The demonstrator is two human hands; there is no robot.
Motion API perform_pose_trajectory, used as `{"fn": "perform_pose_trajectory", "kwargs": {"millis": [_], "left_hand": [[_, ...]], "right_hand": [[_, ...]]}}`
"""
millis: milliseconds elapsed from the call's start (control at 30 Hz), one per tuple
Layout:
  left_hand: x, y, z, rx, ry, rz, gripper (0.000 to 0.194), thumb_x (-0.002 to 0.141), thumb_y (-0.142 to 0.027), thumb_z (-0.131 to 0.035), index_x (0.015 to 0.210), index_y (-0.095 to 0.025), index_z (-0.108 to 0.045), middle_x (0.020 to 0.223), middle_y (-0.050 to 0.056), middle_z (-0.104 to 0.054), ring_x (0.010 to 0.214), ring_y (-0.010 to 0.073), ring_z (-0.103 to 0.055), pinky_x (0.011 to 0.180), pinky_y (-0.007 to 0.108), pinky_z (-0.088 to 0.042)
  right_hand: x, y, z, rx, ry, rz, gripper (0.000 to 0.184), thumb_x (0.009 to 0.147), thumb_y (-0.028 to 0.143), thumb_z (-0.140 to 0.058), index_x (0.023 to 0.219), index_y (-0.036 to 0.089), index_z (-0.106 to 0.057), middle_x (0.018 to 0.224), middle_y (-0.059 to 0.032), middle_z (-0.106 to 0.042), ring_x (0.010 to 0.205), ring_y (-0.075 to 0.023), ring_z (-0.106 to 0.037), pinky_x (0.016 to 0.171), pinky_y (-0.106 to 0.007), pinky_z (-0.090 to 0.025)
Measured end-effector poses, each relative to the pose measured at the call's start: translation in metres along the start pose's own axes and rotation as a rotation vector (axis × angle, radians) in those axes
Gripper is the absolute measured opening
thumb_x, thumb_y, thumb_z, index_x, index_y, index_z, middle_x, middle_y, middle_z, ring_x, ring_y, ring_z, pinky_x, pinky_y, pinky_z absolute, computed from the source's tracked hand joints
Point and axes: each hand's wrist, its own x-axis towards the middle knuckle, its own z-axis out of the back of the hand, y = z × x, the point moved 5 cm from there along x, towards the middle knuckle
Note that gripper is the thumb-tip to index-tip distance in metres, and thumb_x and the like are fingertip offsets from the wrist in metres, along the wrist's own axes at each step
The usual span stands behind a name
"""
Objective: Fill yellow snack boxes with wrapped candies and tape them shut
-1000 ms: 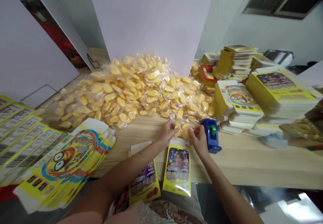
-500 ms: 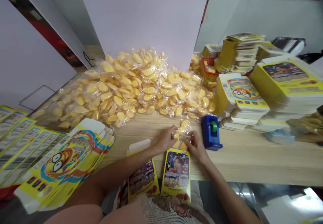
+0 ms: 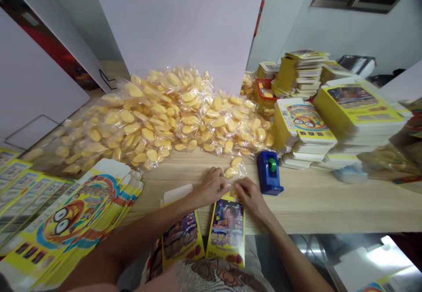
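My left hand (image 3: 210, 186) and my right hand (image 3: 248, 194) meet at the near edge of the wooden table (image 3: 316, 202), fingers pinched on a small clear bag of yellow pieces (image 3: 234, 168). Its lower end sits at the top opening of a yellow printed box (image 3: 227, 226) that stands against my lap. A second yellow box (image 3: 180, 238) with a white open flap leans just left of it. A blue tape dispenser (image 3: 269, 177) with a green roll stands right of my right hand.
A big heap of clear bags of yellow pieces (image 3: 158, 116) fills the table's middle and back. Flat yellow box blanks (image 3: 70, 219) fan out at the left. Stacks of yellow boxes (image 3: 356, 116) and a red basket (image 3: 263, 96) stand at the right. White panels rise behind.
Both hands have drawn the small bag away from the heap toward me, down to the top of the yellow box. The view has shifted slightly.
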Motion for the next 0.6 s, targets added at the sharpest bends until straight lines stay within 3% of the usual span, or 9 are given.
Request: {"fn": "perform_pose_trajectory", "kwargs": {"millis": [33,67,133,200,333,433,500,567,600], "left_hand": [[-0.001,-0.003,0.002,0.010,-0.015,-0.033,0.004,0.073,-0.017,-0.061,0.077,-0.019,-0.060,0.098,0.007,-0.059,0.097,0.0229,-0.051,0.085,0.033,-0.039],[-0.002,-0.005,0.002,0.012,-0.012,-0.053,0.014,0.073,-0.015,-0.061,0.086,-0.019,-0.060,0.101,0.007,-0.059,0.099,0.0230,-0.051,0.086,0.034,-0.039],[-0.003,-0.006,-0.001,0.015,0.050,-0.064,0.024,0.072,-0.014,-0.060,0.095,-0.019,-0.059,0.096,0.005,-0.061,0.095,0.0224,-0.052,0.085,0.034,-0.039],[-0.006,-0.006,-0.005,0.054,0.103,-0.085,0.018,0.074,-0.019,-0.062,0.092,-0.020,-0.062,0.091,0.005,-0.063,0.094,0.0233,-0.053,0.086,0.035,-0.038],[-0.015,-0.007,-0.010,0.147,0.162,-0.145,0.008,0.074,-0.027,-0.066,0.079,-0.021,-0.066,0.083,0.004,-0.066,0.091,0.0232,-0.056,0.084,0.035,-0.036],[-0.016,-0.007,-0.013,0.163,0.281,-0.154,0.022,0.078,-0.039,-0.063,0.070,-0.019,-0.067,0.064,0.002,-0.063,0.069,0.0185,-0.058,0.075,0.032,-0.038],[-0.003,-0.005,-0.007,0.166,0.239,-0.100,0.030,0.083,-0.043,-0.058,0.070,-0.018,-0.067,0.063,0.002,-0.064,0.064,0.0172,-0.057,0.071,0.030,-0.039],[0.017,-0.005,0.003,0.197,0.084,-0.034,0.027,0.084,-0.042,-0.057,0.083,-0.016,-0.067,0.080,0.006,-0.068,0.078,0.0210,-0.061,0.076,0.032,-0.041],[0.028,-0.004,0.006,0.218,0.014,-0.009,0.028,0.081,-0.040,-0.061,0.093,-0.015,-0.065,0.091,0.008,-0.068,0.090,0.0243,-0.060,0.082,0.034,-0.042]], "right_hand": [[-0.001,0.002,0.001,0.012,-0.028,0.016,0.022,0.091,0.032,-0.045,0.086,0.018,-0.061,0.081,-0.0050,-0.061,0.076,-0.0185,-0.056,0.070,-0.028,-0.042],[-0.002,0.002,0.002,0.021,-0.050,0.016,0.020,0.091,0.029,-0.044,0.091,0.018,-0.060,0.082,-0.0045,-0.061,0.076,-0.0180,-0.055,0.070,-0.028,-0.042],[-0.004,-0.001,0.000,0.024,-0.051,-0.016,0.016,0.090,0.026,-0.045,0.090,0.018,-0.059,0.076,-0.0023,-0.060,0.069,-0.0167,-0.054,0.065,-0.026,-0.040],[-0.007,-0.005,-0.006,0.028,0.020,-0.040,0.016,0.089,0.026,-0.046,0.079,0.018,-0.058,0.069,-0.0005,-0.058,0.064,-0.0157,-0.052,0.060,-0.025,-0.038],[-0.015,0.002,-0.014,0.003,0.192,0.014,0.038,0.093,0.032,-0.044,0.059,0.018,-0.052,0.054,0.0031,-0.047,0.054,-0.0125,-0.045,0.057,-0.024,-0.033],[-0.015,0.012,-0.011,-0.014,0.249,0.102,0.049,0.095,0.038,-0.040,0.052,0.017,-0.051,0.055,0.0022,-0.047,0.055,-0.0123,-0.046,0.060,-0.025,-0.037],[-0.007,0.013,-0.002,-0.010,0.102,0.119,0.037,0.093,0.037,-0.044,0.067,0.017,-0.061,0.074,-0.0027,-0.058,0.069,-0.0163,-0.054,0.069,-0.027,-0.042],[0.005,0.005,0.011,-0.052,-0.176,0.081,0.023,0.087,0.035,-0.051,0.091,0.017,-0.063,0.095,-0.0092,-0.060,0.088,-0.0222,-0.056,0.079,-0.033,-0.045],[0.012,-0.001,0.016,-0.074,-0.296,0.042,0.025,0.084,0.034,-0.054,0.099,0.016,-0.061,0.098,-0.0111,-0.060,0.090,-0.0242,-0.056,0.081,-0.036,-0.045]]}}
